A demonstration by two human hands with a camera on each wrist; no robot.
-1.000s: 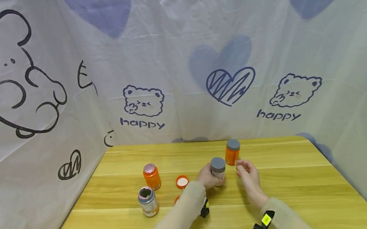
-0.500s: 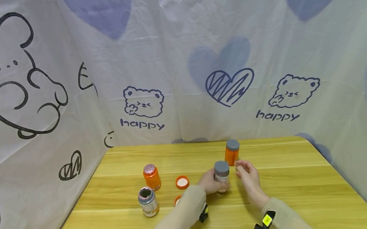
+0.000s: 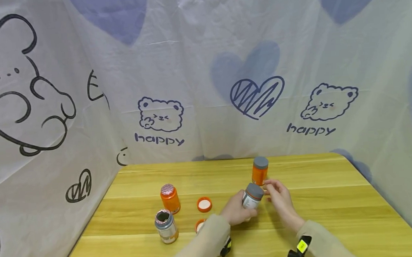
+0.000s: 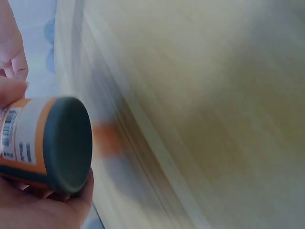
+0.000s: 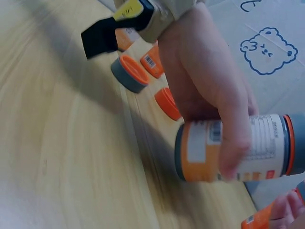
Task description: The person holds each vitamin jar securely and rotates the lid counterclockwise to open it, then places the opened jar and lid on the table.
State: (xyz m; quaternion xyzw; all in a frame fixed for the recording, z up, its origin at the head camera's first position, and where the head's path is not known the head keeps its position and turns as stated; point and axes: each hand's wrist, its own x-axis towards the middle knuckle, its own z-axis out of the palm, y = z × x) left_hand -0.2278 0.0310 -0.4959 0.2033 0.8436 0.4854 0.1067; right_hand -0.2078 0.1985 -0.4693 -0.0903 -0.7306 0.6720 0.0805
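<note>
My left hand (image 3: 236,211) grips a jar (image 3: 251,201) with a white-and-orange label and a grey lid, tilted toward my right hand. In the right wrist view the left thumb lies across the jar's label (image 5: 259,143). The left wrist view shows its dark grey base (image 4: 71,145) off the wooden table. My right hand (image 3: 282,204) is beside the lid, its fingers loosely bent and holding nothing. Just behind its fingertips stands an orange jar (image 3: 259,174) with a grey lid.
On the left stand an orange jar (image 3: 171,201) with a foil top and a white-labelled jar (image 3: 167,229) with torn foil. Two upturned lids lie nearby: one lid (image 3: 204,204) shows whole, the other lid (image 3: 198,224) is partly behind the left sleeve. A printed cloth (image 3: 206,136) hangs behind the table.
The left hand has brought the gripped jar right and nearer to me, and tipped its lid toward the right hand. The right hand has hardly moved.
</note>
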